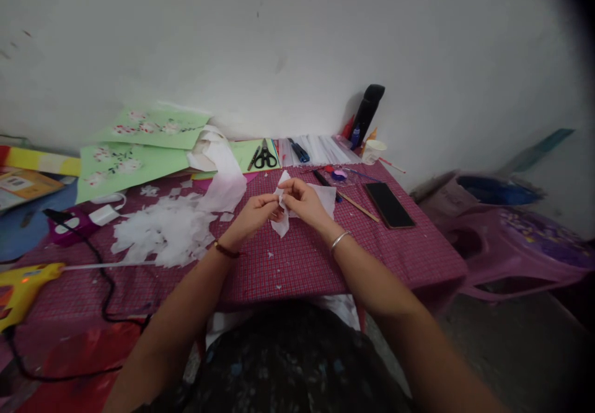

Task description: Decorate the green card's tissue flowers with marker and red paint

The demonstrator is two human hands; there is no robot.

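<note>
Between my two hands is a thin piece of white tissue paper (281,224), its ends sticking out above and below my fingers. My left hand (255,213) pinches it from the left with the fingers closed. From the right, my right hand (304,202) grips the same paper, thumb and fingertips meeting my left fingertips. Another white paper sheet (328,197) lies on the table behind my right hand. Left of my left hand spreads a loose heap of white tissue pieces (162,230).
Black scissors (266,155), a utility knife (299,150) and white sticks (320,149) lie at the back. A phone (389,204) and a wooden stick (360,206) are on the right. A yellow glue gun (25,289) and power strip (69,224) with cords occupy the left.
</note>
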